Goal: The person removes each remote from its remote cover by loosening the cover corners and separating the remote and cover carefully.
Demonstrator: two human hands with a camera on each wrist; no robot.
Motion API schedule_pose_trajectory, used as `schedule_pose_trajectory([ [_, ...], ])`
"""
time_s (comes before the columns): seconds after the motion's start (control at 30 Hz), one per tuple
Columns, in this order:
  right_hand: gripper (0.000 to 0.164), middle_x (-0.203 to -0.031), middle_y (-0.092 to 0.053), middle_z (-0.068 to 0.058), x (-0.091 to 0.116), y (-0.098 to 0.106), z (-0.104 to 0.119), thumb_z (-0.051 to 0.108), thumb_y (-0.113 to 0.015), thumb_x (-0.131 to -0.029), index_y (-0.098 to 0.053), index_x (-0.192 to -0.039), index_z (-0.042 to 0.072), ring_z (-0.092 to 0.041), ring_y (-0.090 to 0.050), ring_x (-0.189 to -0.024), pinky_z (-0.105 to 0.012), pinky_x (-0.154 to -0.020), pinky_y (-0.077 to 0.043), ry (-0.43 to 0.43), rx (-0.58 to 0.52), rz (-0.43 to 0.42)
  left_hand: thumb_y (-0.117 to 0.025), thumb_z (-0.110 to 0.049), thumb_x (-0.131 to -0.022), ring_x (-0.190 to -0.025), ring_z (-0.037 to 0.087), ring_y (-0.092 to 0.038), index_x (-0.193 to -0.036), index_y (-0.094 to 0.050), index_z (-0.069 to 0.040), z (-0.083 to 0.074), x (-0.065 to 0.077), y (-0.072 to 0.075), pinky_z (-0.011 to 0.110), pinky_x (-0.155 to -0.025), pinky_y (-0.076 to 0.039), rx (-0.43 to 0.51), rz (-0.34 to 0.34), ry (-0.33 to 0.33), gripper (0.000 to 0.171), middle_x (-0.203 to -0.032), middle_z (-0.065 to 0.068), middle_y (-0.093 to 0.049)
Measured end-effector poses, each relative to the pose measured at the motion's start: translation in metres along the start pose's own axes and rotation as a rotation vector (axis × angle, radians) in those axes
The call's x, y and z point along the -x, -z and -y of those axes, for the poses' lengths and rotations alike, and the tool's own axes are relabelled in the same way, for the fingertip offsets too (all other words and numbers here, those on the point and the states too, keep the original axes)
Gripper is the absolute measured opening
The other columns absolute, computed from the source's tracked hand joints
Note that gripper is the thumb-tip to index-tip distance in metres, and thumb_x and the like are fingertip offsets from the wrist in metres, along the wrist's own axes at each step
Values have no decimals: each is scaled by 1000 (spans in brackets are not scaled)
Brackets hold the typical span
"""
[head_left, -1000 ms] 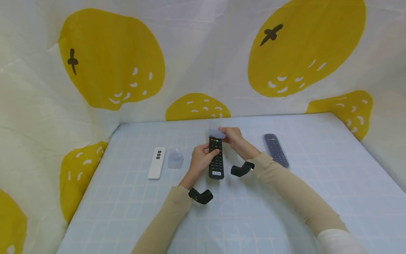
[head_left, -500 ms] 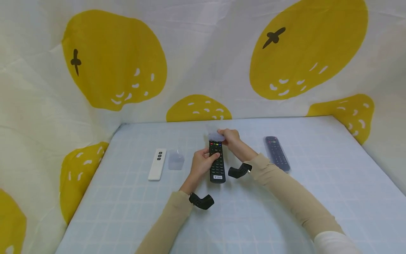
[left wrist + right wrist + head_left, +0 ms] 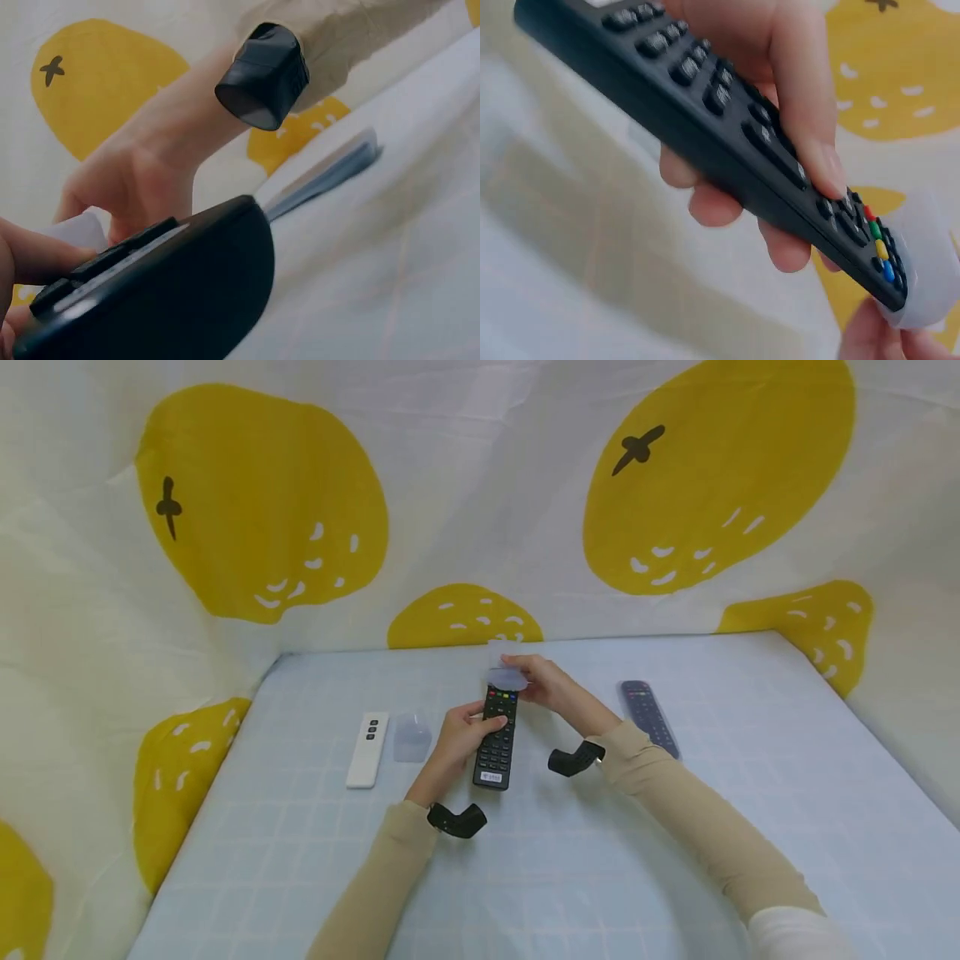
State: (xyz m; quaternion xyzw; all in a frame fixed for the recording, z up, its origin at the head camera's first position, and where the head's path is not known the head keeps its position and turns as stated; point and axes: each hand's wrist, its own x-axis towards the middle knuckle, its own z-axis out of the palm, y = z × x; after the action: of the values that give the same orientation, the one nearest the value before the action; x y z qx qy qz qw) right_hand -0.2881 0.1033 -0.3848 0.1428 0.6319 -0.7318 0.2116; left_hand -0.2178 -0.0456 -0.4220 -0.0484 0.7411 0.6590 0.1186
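Note:
My left hand (image 3: 459, 742) grips a black remote control (image 3: 495, 752) around its middle, thumb on the buttons and fingers beneath, as the right wrist view shows. The remote is tilted above the table, its label end toward me. Over its far end sits the mouth of a clear plastic sleeve (image 3: 922, 262), near the red, green, yellow and blue buttons. My right hand (image 3: 546, 681) pinches that sleeve by its edge at the far end. In the left wrist view, the remote's near end (image 3: 202, 292) hides most of the right hand's fingers.
On the left lie a white remote (image 3: 367, 750) and another clear plastic sleeve (image 3: 412, 739). A dark remote (image 3: 649, 717), seemingly covered in clear plastic, lies to the right. A patterned curtain (image 3: 480, 510) rises behind the table (image 3: 600, 868).
Both hands and the black remote shift slightly left, and the remote slants more, its near end swinging left. The sleeve stays at its far end throughout.

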Motion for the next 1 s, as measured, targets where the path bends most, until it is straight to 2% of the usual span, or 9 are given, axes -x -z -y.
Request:
schedule_pose_trajectory([
  [0.1,63,-147,-35,-15,-2,0,-2,26,-62,-92,-35,-144,3,-22,-43,-121,-38,-114,-35,-23,27,36,-71,-12,-85,-75,14,-70,-127,-60,1,1,1,1,26,-67,-57,-10,29,-13,45,-100,20,-72],
  [0.2,65,-148,-38,-14,-4,-2,-5,26,-66,-89,-39,-143,2,-23,-42,-125,-38,-112,-37,-11,56,-52,-70,-11,-86,-76,15,-71,-128,-59,1,2,3,-2,27,-68,-58,-5,37,-35,45,-102,22,-72],
  [0.37,63,-138,-49,-12,-5,-8,-8,26,-70,-84,-47,-136,0,-19,-48,-113,-30,-94,-46,28,46,-199,-70,-13,-86,-83,22,-72,-127,-59,3,3,6,-9,29,-68,-59,-19,-13,-68,45,-104,22,-71],
  [0.5,62,-131,-52,-11,-4,-13,-9,24,-73,-82,-48,-134,-2,-18,-49,-105,-24,-82,-44,51,-9,-267,-70,-15,-85,-88,26,-72,-127,-59,3,2,10,-14,31,-70,-59,-41,-56,-97,47,-105,21,-71],
  [0.63,63,-131,-54,-11,-5,-17,-9,23,-75,-79,-50,-131,-2,-18,-50,-106,-25,-87,-44,76,-39,-332,-70,-15,-85,-85,28,-73,-126,-59,5,0,15,-18,31,-68,-59,-31,-79,-141,46,-100,23,-71],
  [0.8,63,-134,-55,-12,-8,-22,-11,21,-76,-78,-52,-131,-2,-20,-50,-111,-29,-97,-44,74,-69,-366,-70,-14,-85,-78,27,-73,-121,-62,6,2,20,-22,29,-62,-59,-33,-111,-175,42,-93,24,-72],
  [0.9,64,-136,-54,-12,-10,-21,-11,21,-76,-78,-50,-133,-2,-21,-49,-113,-30,-98,-43,53,-73,-364,-69,-15,-85,-78,27,-73,-121,-62,6,2,21,-22,29,-62,-58,-38,-117,-180,41,-92,24,-72],
  [1.0,66,-139,-51,-12,-9,-18,-10,23,-75,-80,-47,-136,-1,-21,-47,-115,-31,-101,-42,16,-50,-304,-69,-14,-85,-80,29,-73,-121,-62,6,3,21,-21,31,-64,-59,-43,-110,-177,41,-94,24,-72],
])
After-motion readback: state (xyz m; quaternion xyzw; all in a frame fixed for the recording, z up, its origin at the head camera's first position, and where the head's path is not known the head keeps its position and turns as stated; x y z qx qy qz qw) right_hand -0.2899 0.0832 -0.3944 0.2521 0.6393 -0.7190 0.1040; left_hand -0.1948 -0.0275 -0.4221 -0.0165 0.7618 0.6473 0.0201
